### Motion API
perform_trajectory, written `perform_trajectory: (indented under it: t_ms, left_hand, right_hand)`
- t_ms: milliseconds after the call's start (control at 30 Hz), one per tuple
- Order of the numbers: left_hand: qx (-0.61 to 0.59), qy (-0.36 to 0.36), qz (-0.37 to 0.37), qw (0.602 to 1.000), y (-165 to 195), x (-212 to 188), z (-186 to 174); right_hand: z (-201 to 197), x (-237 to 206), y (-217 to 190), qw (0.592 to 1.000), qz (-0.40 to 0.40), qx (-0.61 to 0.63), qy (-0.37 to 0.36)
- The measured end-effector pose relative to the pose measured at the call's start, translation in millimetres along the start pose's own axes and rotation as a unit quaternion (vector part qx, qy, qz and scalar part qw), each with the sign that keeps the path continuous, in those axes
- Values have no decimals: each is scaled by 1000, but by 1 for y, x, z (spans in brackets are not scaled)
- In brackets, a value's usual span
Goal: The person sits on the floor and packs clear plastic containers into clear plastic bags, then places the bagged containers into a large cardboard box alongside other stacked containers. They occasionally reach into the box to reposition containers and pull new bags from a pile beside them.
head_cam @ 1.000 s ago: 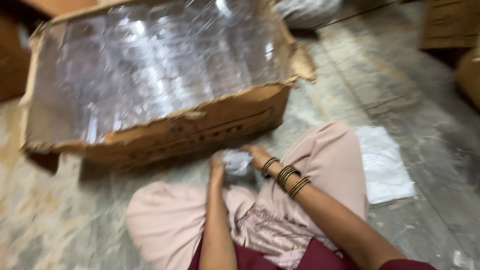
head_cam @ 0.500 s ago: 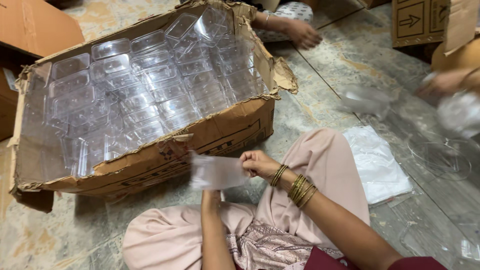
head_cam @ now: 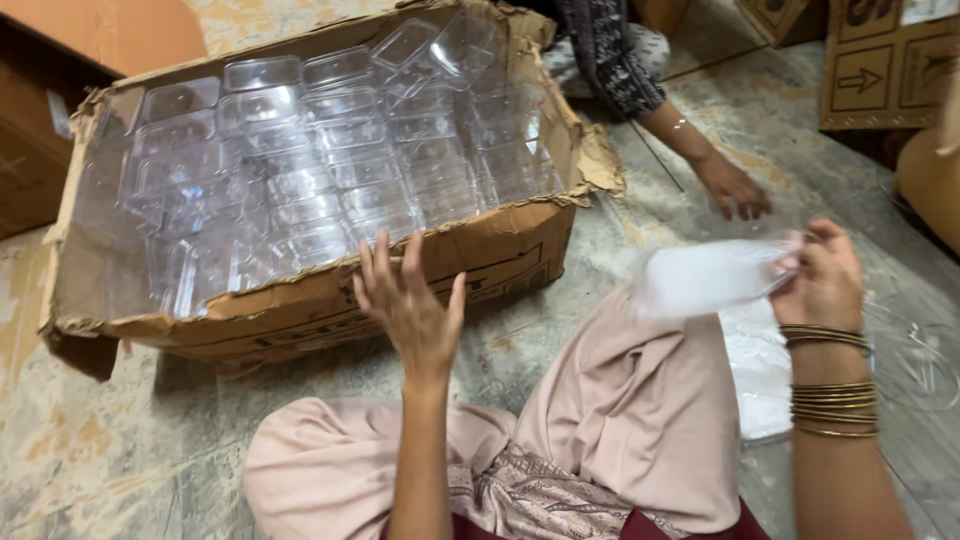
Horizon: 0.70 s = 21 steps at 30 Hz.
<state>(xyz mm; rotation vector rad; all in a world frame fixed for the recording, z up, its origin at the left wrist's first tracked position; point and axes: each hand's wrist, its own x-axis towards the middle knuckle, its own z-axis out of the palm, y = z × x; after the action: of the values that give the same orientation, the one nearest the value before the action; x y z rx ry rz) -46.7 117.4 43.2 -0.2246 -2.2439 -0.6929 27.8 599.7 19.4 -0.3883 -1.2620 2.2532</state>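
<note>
Since half a second ago, right hand [head_cam: 822, 280] swung its blurry clear piece [head_cam: 705, 277] rightward, pinched tight; left hand [head_cam: 408, 305] hangs open-fingered, empty, by the cardboard box [head_cam: 300, 310].

One head-worn camera is looking steeply down, close over the person's lap, facing forward across the worn stone floor [head_cam: 120, 440].

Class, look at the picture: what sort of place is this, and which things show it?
Probably a small packing workroom or storeroom: people sit on a worn floor beside a torn cardboard box full of clear plastic containers, with more cartons behind.
</note>
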Motion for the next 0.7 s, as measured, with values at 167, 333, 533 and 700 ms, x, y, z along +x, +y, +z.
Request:
perform_trajectory:
  t_ms: [167, 333, 533, 700]
  left_hand:
    - [168, -162, 7, 972, -25, 43, 18]
    - [204, -190, -5, 960, -52, 52, 54]
    - [253, -198, 6, 947, -61, 65, 84]
    - [270, -210, 6, 940, -60, 69, 91]
  right_hand:
    - [-20, 46, 32, 997, 64, 39, -11]
    - [31, 78, 94, 987, 157, -21, 7]
    - [110, 132, 117, 983, 86, 108, -117]
    - [108, 127, 134, 990, 56, -98, -79]
